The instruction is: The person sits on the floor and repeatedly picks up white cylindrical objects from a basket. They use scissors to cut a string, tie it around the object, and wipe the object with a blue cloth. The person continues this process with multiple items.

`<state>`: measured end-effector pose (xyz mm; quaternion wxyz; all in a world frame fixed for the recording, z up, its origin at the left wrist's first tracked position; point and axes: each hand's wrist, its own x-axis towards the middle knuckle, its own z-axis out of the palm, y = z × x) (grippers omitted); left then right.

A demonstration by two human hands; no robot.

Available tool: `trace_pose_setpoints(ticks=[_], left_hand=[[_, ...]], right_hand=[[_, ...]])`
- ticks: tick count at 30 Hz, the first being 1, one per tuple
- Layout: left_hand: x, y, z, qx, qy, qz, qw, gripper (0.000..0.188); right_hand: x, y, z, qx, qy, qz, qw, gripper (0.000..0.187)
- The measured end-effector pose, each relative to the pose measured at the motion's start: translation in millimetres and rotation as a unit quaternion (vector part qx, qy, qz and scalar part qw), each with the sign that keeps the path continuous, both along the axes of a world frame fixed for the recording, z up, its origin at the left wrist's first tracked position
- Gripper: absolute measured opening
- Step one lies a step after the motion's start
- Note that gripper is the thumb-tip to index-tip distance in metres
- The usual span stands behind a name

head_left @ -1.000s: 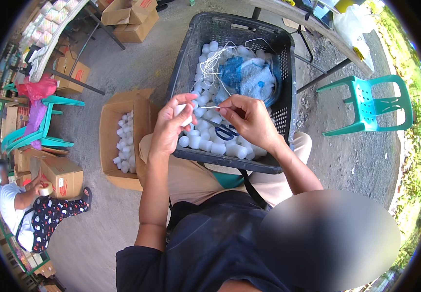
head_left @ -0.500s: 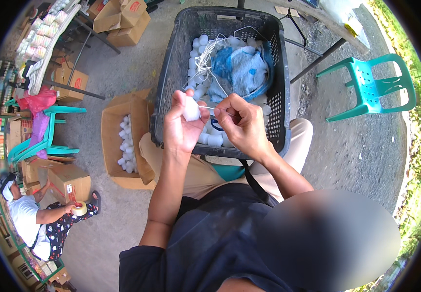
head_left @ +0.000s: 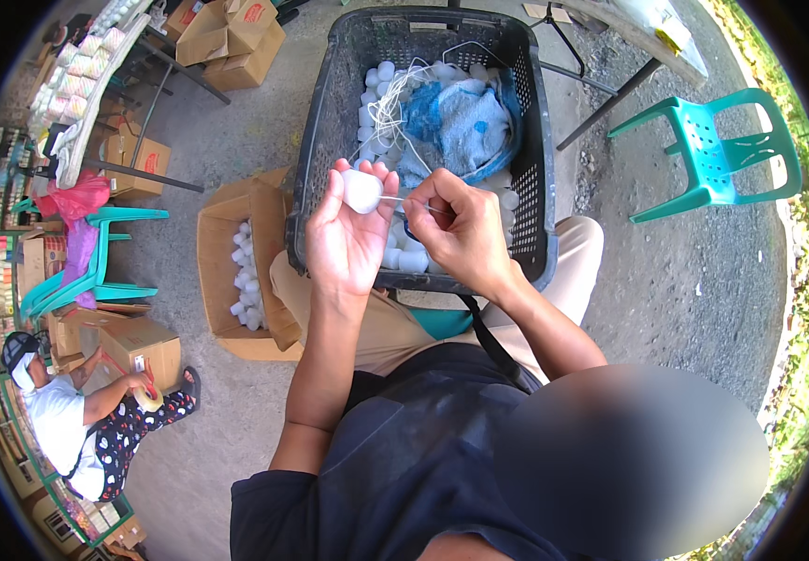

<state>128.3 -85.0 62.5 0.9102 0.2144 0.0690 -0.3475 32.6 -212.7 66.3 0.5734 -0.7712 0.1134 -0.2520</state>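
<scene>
My left hand (head_left: 350, 238) is palm up over the near part of a black basket, with a small white rounded piece (head_left: 362, 192) held at its fingers. A thin white string (head_left: 393, 197) runs from that piece to my right hand (head_left: 461, 224), whose thumb and fingers pinch it. Something dark blue shows beside the right fingers, partly hidden. Below the hands, the black plastic basket (head_left: 316, 187) contains many similar white pieces (head_left: 412, 261), a tangle of white string (head_left: 388, 110) and a blue cloth (head_left: 465, 126).
An open cardboard box (head_left: 222, 206) of white pieces stands left of the basket. Green plastic chairs (head_left: 718, 154) are on both sides. At far left, a seated person (head_left: 68, 421) holds a tape roll beside a carton (head_left: 143, 355). Tables stand at upper left and right.
My left hand has opened more to the palm and turned the white piece. My right hand has shifted slightly, still pinching the string. The seated person's tape-holding hand has moved slightly.
</scene>
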Motion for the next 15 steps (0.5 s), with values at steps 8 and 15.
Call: trace_pose_setpoints(ticks=[8,15], left_hand=[[-9,-1,1,0.008,-0.021,0.031,0.999,0.017],[-14,-2,-1,0.024,-0.075,0.046,0.996,0.019]], right_hand=[[-2,5,-5,0.008,0.004,-0.003,1.000,0.008],[-2,12,-6,-0.031,-0.014,-0.009,0.999,0.008]])
